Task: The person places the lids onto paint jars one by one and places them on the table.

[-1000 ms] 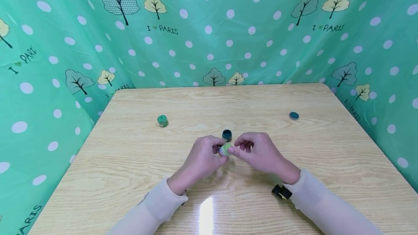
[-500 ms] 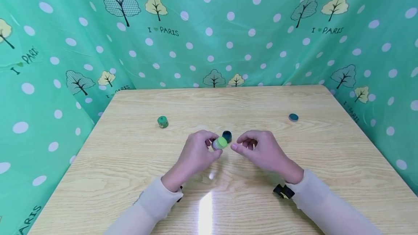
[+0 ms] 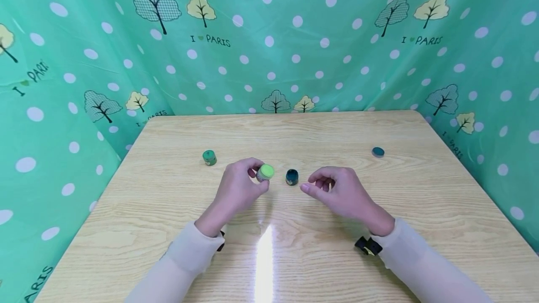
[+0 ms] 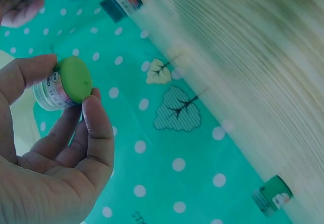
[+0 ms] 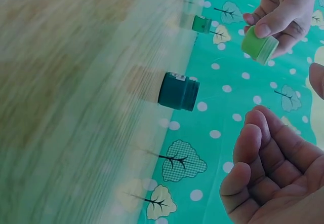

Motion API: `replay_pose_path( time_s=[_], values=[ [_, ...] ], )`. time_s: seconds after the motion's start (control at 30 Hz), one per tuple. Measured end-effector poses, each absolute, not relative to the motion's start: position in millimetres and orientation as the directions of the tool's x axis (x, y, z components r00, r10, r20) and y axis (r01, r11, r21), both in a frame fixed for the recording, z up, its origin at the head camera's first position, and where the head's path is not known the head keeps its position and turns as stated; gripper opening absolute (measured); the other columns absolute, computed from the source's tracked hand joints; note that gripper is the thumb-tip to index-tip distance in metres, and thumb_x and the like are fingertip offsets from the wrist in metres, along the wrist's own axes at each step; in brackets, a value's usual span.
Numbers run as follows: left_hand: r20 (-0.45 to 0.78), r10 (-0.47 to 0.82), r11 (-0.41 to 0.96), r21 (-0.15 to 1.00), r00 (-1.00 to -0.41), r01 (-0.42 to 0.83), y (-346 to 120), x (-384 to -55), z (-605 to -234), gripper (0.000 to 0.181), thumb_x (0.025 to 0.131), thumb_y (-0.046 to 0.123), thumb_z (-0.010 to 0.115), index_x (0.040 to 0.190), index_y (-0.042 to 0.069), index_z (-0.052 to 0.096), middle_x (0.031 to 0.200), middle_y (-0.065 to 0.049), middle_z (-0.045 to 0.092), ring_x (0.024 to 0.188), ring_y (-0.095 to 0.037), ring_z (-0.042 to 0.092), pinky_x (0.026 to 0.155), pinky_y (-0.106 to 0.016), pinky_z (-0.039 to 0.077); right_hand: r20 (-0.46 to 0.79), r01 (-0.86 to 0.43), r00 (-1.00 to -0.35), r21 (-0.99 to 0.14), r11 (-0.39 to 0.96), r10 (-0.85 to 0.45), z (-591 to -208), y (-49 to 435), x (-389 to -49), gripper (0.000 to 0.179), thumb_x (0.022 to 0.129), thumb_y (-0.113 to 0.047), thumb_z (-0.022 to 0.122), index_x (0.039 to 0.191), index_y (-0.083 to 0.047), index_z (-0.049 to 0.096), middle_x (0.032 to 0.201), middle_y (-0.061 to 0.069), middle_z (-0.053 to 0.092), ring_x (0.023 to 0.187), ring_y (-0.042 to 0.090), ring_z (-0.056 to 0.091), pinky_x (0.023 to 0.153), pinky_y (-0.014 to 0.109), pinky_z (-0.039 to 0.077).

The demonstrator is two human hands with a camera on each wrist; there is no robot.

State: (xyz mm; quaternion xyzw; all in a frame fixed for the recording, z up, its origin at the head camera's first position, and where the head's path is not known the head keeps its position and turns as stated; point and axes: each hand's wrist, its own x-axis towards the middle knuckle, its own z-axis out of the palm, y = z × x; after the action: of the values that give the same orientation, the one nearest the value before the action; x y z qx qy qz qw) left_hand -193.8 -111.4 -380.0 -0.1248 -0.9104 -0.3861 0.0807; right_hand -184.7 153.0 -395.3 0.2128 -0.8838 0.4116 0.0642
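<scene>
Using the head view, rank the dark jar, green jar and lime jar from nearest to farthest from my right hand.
1. Dark jar: on the table, just left of your right hand.
2. Lime jar: farther left, held in your left hand.
3. Green jar: farthest left, past your left hand.

Head view: high, facing forward-down; wrist views: close, sharing lime jar (image 4: 65, 84).

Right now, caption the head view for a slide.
Left hand holds lime jar; right hand, empty, beside open dark jar.
</scene>
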Motion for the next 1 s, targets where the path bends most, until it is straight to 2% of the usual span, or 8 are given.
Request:
replay_pose_path(
  time_s=[0.33, 0.63, 0.83, 1.0],
  values=[
    [0.156, 0.127, 0.717, 0.667, -0.979, 0.200, -130, -207, -378, 0.027, 0.080, 0.006, 0.077, 0.107, 0.007, 0.073, 0.093, -0.001, 0.069, 0.088, -0.021, 0.060, 0.074, -0.034, 0.051, 0.265, -0.403, -0.914, -0.687, 0.605, -0.308, -393, 162, -183, 0.022, 0.087, -0.039, 0.083, 0.096, -0.020, 0.076, 0.083, -0.010, 0.065, 0.073, 0.014, 0.058, 0.064, 0.028, 0.050],
    [0.129, 0.112, 0.753, 0.636, -0.985, 0.169, -147, -218, -380, 0.025, 0.082, 0.005, 0.073, 0.106, 0.004, 0.076, 0.098, -0.006, 0.069, 0.089, -0.023, 0.057, 0.074, -0.035, 0.048, 0.270, -0.402, -0.915, -0.667, 0.627, -0.299, -395, 171, -184, 0.023, 0.087, -0.040, 0.082, 0.096, -0.021, 0.076, 0.083, -0.010, 0.065, 0.073, 0.014, 0.058, 0.064, 0.028, 0.050],
    [0.109, 0.102, 0.779, 0.610, -0.989, 0.148, -160, -224, -381, 0.025, 0.085, 0.011, 0.077, 0.109, 0.004, 0.074, 0.098, -0.007, 0.070, 0.085, -0.023, 0.061, 0.071, -0.035, 0.050, 0.279, -0.405, -0.914, -0.642, 0.651, -0.293, -394, 180, -185, 0.023, 0.088, -0.040, 0.082, 0.097, -0.019, 0.076, 0.083, -0.009, 0.066, 0.073, 0.014, 0.058, 0.064, 0.029, 0.050],
    [0.061, 0.084, 0.781, 0.615, -0.995, 0.104, -170, -229, -384, 0.029, 0.086, 0.011, 0.077, 0.114, 0.003, 0.072, 0.104, -0.010, 0.070, 0.092, -0.026, 0.061, 0.077, -0.038, 0.053, 0.272, -0.396, -0.918, -0.633, 0.665, -0.288, -395, 188, -186, 0.023, 0.088, -0.040, 0.081, 0.097, -0.020, 0.076, 0.084, -0.009, 0.066, 0.075, 0.014, 0.057, 0.066, 0.029, 0.050]
  ],
)
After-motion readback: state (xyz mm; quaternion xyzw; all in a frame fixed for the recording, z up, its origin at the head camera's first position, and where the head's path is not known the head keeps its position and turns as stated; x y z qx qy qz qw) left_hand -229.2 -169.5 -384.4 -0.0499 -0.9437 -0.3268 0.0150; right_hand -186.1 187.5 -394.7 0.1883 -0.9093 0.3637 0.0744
